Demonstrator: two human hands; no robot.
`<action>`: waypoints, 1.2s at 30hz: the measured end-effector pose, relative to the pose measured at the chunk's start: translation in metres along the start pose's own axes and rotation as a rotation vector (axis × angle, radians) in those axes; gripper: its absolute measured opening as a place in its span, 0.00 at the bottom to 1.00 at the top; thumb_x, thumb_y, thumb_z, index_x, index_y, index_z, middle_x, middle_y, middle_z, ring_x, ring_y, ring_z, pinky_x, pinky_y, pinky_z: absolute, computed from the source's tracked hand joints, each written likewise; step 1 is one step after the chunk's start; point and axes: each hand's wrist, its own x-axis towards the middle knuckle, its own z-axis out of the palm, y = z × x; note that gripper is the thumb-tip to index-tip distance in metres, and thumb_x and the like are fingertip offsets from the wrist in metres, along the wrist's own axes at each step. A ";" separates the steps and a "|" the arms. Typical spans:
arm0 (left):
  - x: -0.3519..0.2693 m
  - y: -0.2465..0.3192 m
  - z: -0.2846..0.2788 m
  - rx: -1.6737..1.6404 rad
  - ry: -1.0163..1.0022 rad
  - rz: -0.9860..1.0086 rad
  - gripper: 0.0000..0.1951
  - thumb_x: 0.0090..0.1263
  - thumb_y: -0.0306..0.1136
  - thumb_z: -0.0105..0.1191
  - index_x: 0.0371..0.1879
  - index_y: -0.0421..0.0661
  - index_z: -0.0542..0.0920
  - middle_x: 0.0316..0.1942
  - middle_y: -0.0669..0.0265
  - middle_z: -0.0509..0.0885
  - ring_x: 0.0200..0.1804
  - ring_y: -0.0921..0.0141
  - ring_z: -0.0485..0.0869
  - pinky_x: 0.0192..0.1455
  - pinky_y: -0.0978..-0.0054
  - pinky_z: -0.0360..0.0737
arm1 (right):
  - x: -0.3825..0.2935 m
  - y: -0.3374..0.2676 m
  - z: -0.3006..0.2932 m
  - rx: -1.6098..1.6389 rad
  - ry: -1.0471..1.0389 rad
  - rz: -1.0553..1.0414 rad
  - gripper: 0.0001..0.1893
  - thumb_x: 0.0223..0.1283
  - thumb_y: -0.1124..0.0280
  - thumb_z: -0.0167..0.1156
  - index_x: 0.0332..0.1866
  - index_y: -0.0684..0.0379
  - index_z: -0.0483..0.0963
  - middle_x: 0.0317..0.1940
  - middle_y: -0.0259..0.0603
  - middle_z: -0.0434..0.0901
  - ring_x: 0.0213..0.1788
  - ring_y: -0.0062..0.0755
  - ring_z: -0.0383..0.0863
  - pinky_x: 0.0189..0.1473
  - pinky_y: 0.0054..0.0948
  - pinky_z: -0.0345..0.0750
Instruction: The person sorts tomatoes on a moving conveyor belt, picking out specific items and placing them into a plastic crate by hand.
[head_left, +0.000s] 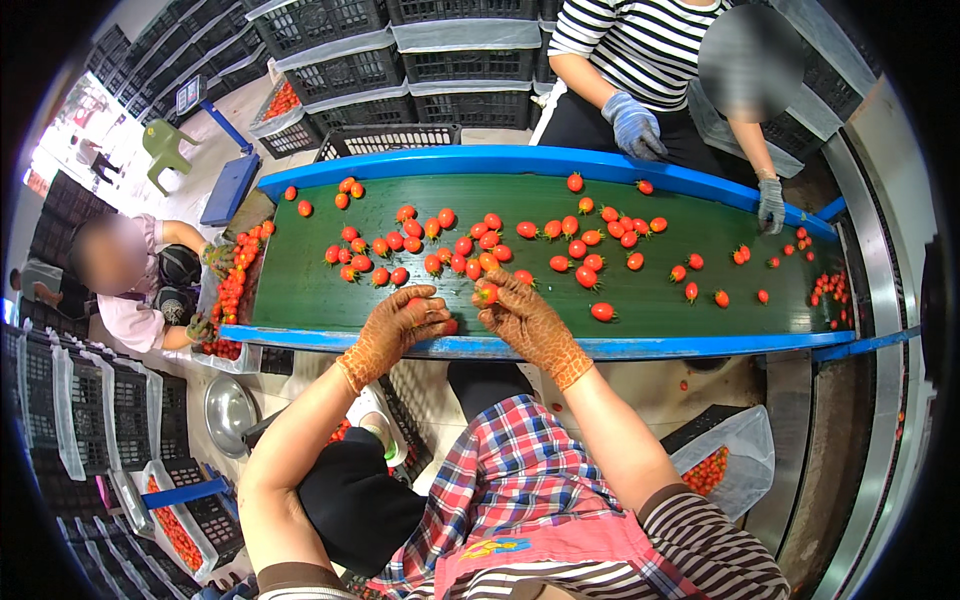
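Small red cherry tomatoes (465, 246) lie scattered over a green conveyor belt (315, 300) with blue side rails. Both my hands wear orange-brown patterned gloves and are over the belt's near edge. My left hand (396, 328) curls around a tomato (417, 303), partly hidden by the fingers. Another tomato (450, 327) shows at its fingertips; whether it is gripped or rests on the belt is unclear. Between thumb and fingers, my right hand (531, 322) pinches a tomato (487, 293) with its green calyx showing.
Across the belt, a co-worker's gloved hands (634, 126) are near the far rail (480, 159). At the left end another person's gloved hands touch a tomato-filled crate (238, 289). A lined crate (724, 465) is below right, a metal bowl (227, 415) below left. Black crates (472, 67) stand stacked behind.
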 end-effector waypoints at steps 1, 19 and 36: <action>-0.001 0.000 -0.001 0.001 0.006 0.001 0.18 0.72 0.30 0.54 0.58 0.39 0.70 0.52 0.56 0.77 0.53 0.61 0.82 0.57 0.67 0.82 | -0.001 -0.001 0.002 -0.015 0.013 -0.012 0.16 0.71 0.71 0.54 0.60 0.60 0.71 0.54 0.41 0.76 0.51 0.30 0.80 0.49 0.26 0.79; -0.002 -0.009 0.009 -0.007 0.137 -0.022 0.21 0.74 0.36 0.53 0.60 0.39 0.68 0.50 0.55 0.78 0.51 0.60 0.81 0.55 0.64 0.82 | 0.002 0.003 -0.005 0.070 0.164 -0.118 0.27 0.70 0.70 0.55 0.72 0.52 0.57 0.54 0.39 0.73 0.55 0.35 0.78 0.56 0.32 0.79; -0.009 -0.016 0.057 1.634 -0.019 0.248 0.14 0.72 0.41 0.52 0.44 0.44 0.81 0.48 0.53 0.80 0.54 0.51 0.77 0.57 0.56 0.74 | -0.213 -0.103 -0.061 -1.659 -0.141 0.168 0.16 0.57 0.71 0.61 0.52 0.55 0.75 0.49 0.44 0.77 0.52 0.45 0.77 0.53 0.39 0.72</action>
